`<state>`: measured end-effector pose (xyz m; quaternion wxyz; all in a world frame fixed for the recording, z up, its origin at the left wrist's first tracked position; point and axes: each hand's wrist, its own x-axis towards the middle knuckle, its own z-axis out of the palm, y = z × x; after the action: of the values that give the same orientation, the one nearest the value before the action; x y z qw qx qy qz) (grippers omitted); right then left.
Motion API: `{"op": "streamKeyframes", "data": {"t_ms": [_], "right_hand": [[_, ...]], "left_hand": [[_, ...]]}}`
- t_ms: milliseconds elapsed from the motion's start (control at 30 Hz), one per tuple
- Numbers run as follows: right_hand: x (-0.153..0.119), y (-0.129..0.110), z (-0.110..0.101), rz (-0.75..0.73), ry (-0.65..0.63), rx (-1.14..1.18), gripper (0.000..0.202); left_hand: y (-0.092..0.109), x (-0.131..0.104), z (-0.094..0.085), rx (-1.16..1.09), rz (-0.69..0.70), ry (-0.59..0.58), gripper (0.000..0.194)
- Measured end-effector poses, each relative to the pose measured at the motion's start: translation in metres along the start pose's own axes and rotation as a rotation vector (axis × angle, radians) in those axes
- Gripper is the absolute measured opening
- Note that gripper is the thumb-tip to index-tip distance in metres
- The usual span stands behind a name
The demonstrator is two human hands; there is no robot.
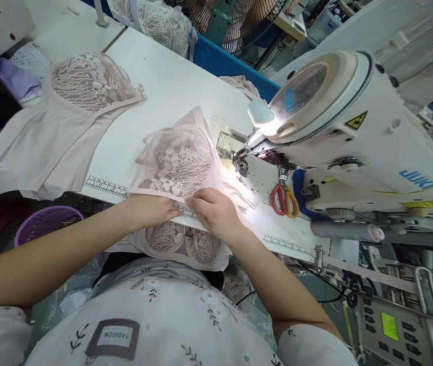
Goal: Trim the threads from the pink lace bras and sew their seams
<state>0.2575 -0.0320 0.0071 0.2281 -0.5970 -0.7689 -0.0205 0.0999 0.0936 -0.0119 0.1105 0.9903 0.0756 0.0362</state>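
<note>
"Hands?"
"The left hand [150, 209] reaches under the lace garment [182, 157], its closure hidden; the right hand [216, 211] pinches the near edge, fingers closed."
"Garment?"
"On the white table [140, 66], beside the sewing machine [338, 122]. Probably light, limp, snag-prone; hold its plain edge."

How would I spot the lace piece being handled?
Find the large white sewing machine, then the tabletop beside it. The pale pink lace piece lies there, its near edge in the left hand and right hand. Neither holds the left garment or the lower garment.
</note>
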Motion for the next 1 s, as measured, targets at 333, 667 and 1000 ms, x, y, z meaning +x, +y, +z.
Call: {"op": "streamKeyframes", "data": {"t_ms": [333,667,1000], "right_hand": [[-0.015,0.007,0.020,0.012,0.079,0.085,0.018],[-0.019,0.006,0.018,0.002,0.093,0.103,0.020],[-0.024,0.007,0.017,-0.020,0.081,0.037,0.020]], "left_hand": [[0.025,-0.053,-0.021,-0.096,0.192,0.055,0.030],[0.008,-0.020,-0.002,0.061,0.208,0.120,0.031],[0.002,-0.018,-0.006,0.107,0.278,0.102,0.032]]}}
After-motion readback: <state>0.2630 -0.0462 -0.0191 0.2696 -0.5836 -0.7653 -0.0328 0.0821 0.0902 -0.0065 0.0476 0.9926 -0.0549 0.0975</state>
